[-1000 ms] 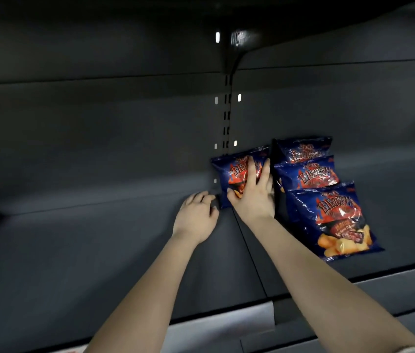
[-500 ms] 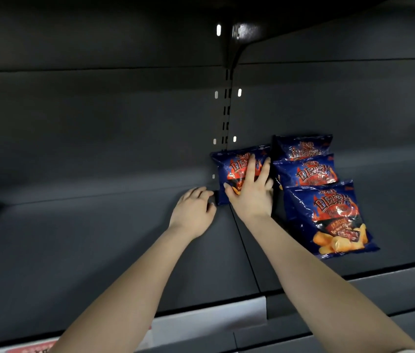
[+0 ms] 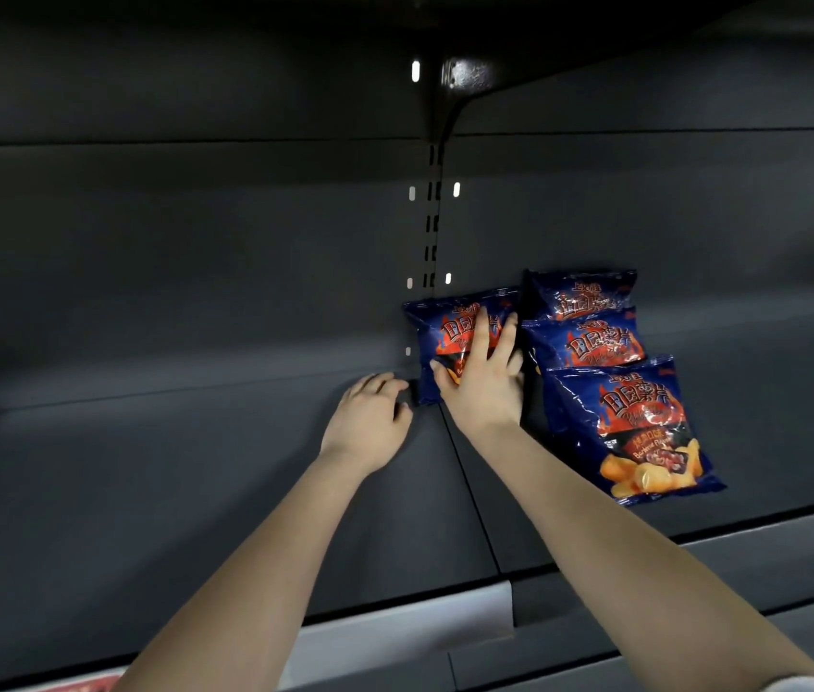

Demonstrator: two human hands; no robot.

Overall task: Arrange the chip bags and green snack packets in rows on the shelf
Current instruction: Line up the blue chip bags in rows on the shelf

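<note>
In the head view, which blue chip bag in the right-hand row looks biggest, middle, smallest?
Front bag, largest.
Middle bag, next.
Back bag, smallest.
Each hides part of the one behind, and nearness counts, so real sizes may match.

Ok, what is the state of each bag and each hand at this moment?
Left chip bag: standing upright, pressed by the right hand.
Back bag: upright, lower part hidden.
Middle bag: leaning back, overlapped by the front bag.
Front bag: leaning back, fully visible.
Right hand: fingers straight, flat on the left chip bag.
Left hand: loosely curled, holding nothing.
</note>
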